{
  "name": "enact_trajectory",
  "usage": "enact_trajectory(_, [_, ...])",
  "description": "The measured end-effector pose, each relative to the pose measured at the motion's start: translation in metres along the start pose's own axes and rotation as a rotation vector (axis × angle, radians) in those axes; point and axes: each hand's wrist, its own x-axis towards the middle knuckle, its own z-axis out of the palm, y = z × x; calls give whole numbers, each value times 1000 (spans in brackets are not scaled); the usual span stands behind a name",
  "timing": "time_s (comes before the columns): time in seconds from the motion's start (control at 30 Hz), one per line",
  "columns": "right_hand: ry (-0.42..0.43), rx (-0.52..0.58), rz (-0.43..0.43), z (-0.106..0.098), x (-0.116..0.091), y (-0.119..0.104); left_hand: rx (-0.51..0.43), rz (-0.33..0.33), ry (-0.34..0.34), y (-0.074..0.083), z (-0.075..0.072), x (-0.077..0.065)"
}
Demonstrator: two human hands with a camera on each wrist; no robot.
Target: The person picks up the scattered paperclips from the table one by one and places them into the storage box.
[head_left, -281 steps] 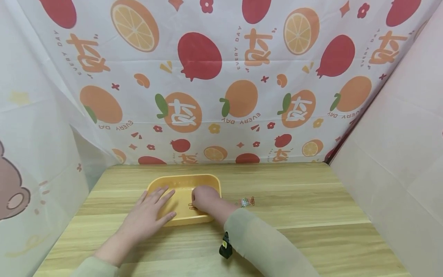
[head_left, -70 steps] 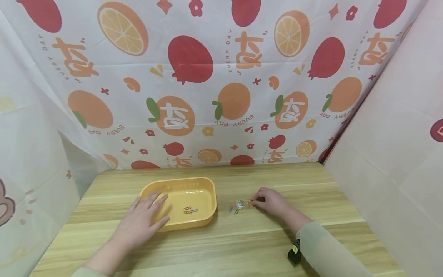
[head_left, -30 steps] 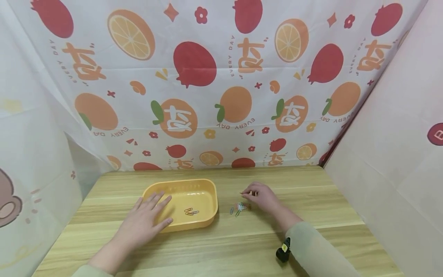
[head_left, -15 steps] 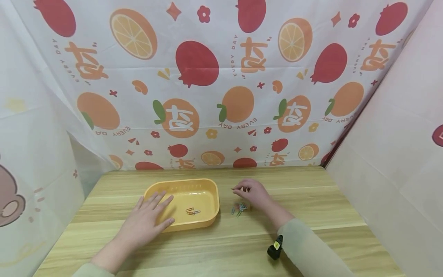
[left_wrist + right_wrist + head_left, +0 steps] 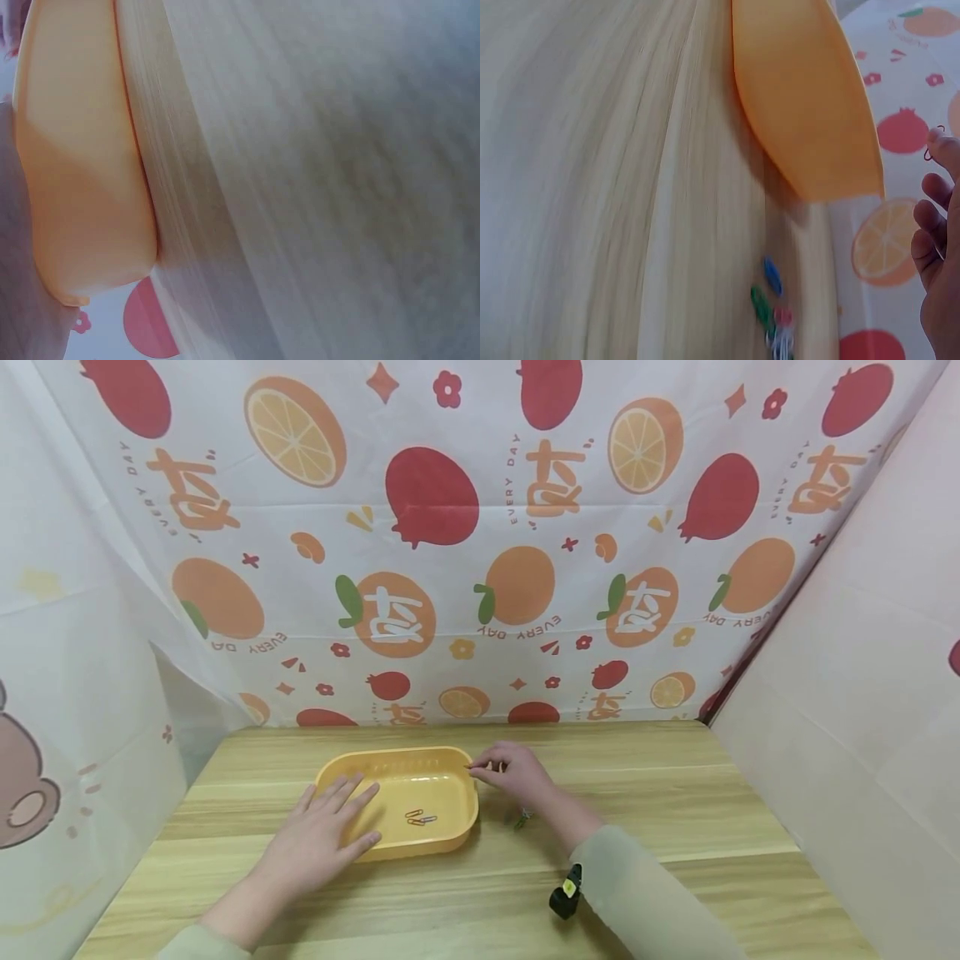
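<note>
A yellow tray (image 5: 393, 789) stands on the table, with several red and bluish paper clips (image 5: 416, 817) on its floor. My left hand (image 5: 311, 839) rests over the tray's left end, fingers spread and holding nothing. At the opposite end, my right hand (image 5: 517, 772) pinches a red paper clip (image 5: 928, 156) between thumb and index finger, above the right rim. Under the right forearm lies a small pile of paper clips (image 5: 522, 817), partly hidden in the head view. In the right wrist view, a green clip (image 5: 762, 306) and a blue clip (image 5: 772, 276) show beside the tray.
The wooden table (image 5: 675, 843) extends right and in front of the tray. A fruit-print cloth (image 5: 480, 677) hangs along its back edge, and pale cloths (image 5: 847, 710) close off both sides. A black wrist camera (image 5: 565, 895) hangs at the right cuff.
A bluish clip joined the red ones in the tray since the earliest frame. My right hand took a red clip at the pile and moved left to the tray's rim. The left hand stayed put.
</note>
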Motion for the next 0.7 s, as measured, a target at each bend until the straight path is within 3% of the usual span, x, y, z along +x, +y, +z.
enact_trajectory(0.23, [-36, -2, -8, 19, 13, -20, 3, -1, -18, -1, 2, 0])
enact_trajectory(0.47, [-38, 26, -19, 32, 21, -31, -1, 15, 15, 1, 2, 0])
enact_trajectory(0.7, [-69, -84, -79, 43, 26, -37, 7, 19, 25, -1, 2, 0])
